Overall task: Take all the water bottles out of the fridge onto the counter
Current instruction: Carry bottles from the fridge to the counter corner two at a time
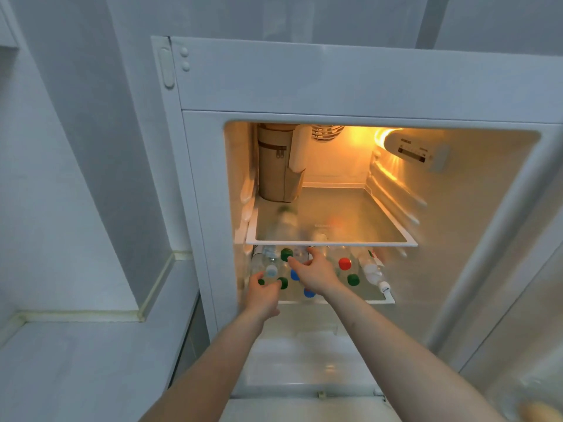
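The white-framed glass upper shelf serves as landmark. Behind it at the left stands a beige fabric cylinder bag with dark zips; the back wall glows orange-yellow. Below the shelf, clear plastic water bottles show round caps: dark green, red, blue, another green, and white. Left of it lies the pale grey-white bench.

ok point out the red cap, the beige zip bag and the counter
red cap (344, 263): head view, middle of the cap's top
beige zip bag (275, 166): head view, front of the bag, below the zip
counter (76, 367): head view, bare top surface
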